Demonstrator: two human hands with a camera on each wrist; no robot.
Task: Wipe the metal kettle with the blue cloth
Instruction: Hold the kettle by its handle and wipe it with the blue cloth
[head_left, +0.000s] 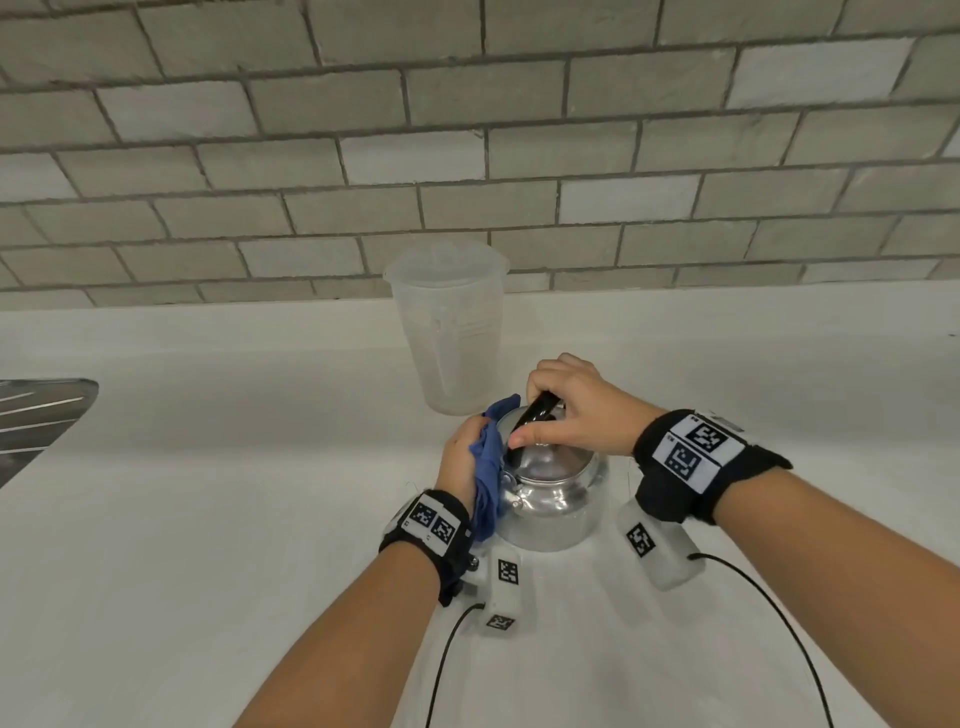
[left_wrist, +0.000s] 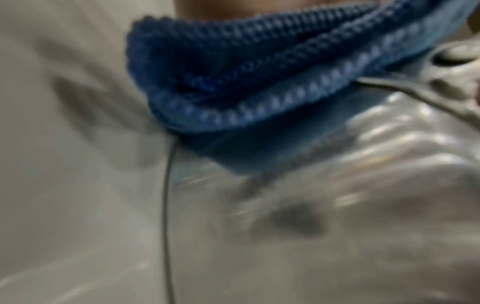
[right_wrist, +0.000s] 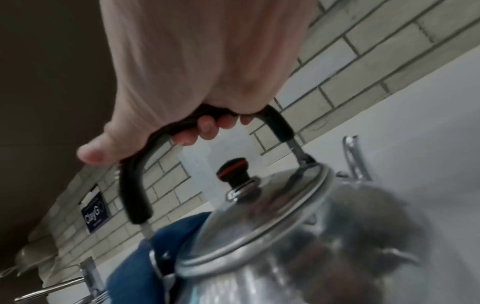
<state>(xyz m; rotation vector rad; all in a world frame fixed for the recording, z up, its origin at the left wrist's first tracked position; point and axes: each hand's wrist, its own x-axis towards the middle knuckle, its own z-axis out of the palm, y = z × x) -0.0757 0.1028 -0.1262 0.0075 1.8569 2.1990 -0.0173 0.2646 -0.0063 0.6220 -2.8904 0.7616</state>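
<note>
A shiny metal kettle (head_left: 558, 499) stands on the white counter (head_left: 208, 519), just in front of me. My right hand (head_left: 563, 402) grips its black arched handle (right_wrist: 135, 174) from above, fingers curled under the bar. A black knob (right_wrist: 233, 170) tops the lid. My left hand (head_left: 460, 460) holds the bunched blue cloth (head_left: 488, 467) against the kettle's left side. In the left wrist view the blue cloth (left_wrist: 259, 82) lies folded on the kettle's metal wall (left_wrist: 363, 164). The left fingers are hidden behind the cloth.
A translucent plastic jug (head_left: 449, 332) stands right behind the kettle, near the grey tiled wall (head_left: 467, 130). A metal draining surface (head_left: 36, 415) lies at the left edge. Cables (head_left: 447, 660) trail from both wrist bands across the counter.
</note>
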